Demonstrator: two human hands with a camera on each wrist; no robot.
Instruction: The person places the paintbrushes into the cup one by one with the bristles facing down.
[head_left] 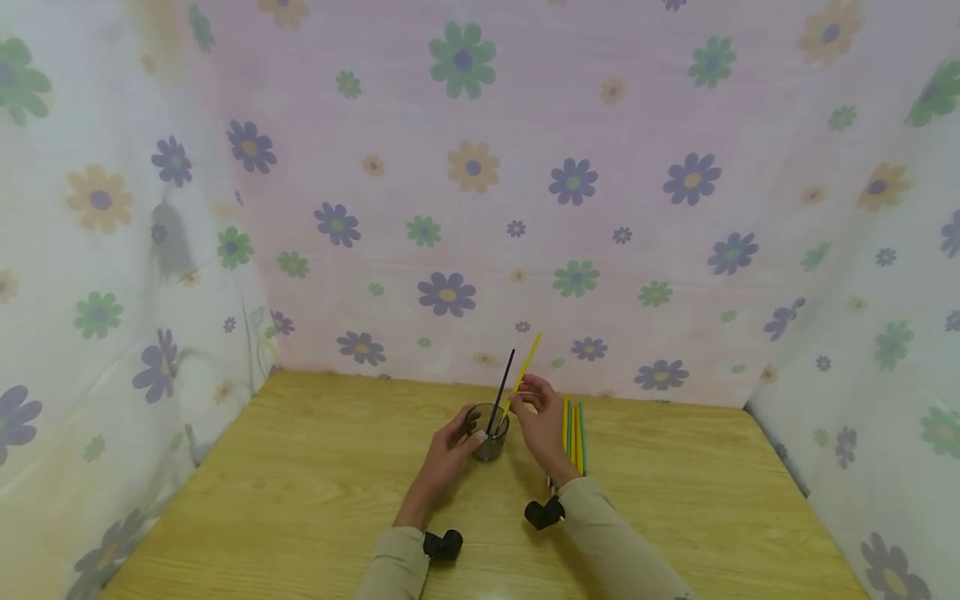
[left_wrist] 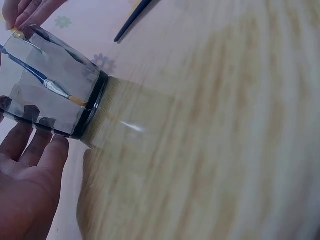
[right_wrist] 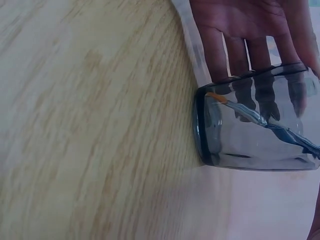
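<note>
A smoky see-through glass [head_left: 491, 451] stands on the table, and my left hand [head_left: 447, 457] holds it round its left side. One paintbrush with a dark handle [head_left: 503, 385] leans inside; its orange bristles [left_wrist: 77, 100] point down at the bottom of the glass. My right hand [head_left: 543, 421] pinches a yellow-handled paintbrush [head_left: 532, 353] at the glass's right rim. That brush tilts to the right, and its lower end is hard to make out. In the right wrist view, the left hand's fingers [right_wrist: 259, 52] lie along the glass wall.
Several yellow and green sticks [head_left: 576, 433], likely brush handles, lie side by side on the wooden table [head_left: 675, 500], right of my right hand and partly behind it. Flower-patterned cloth [head_left: 480, 225] hangs behind the table and along both sides.
</note>
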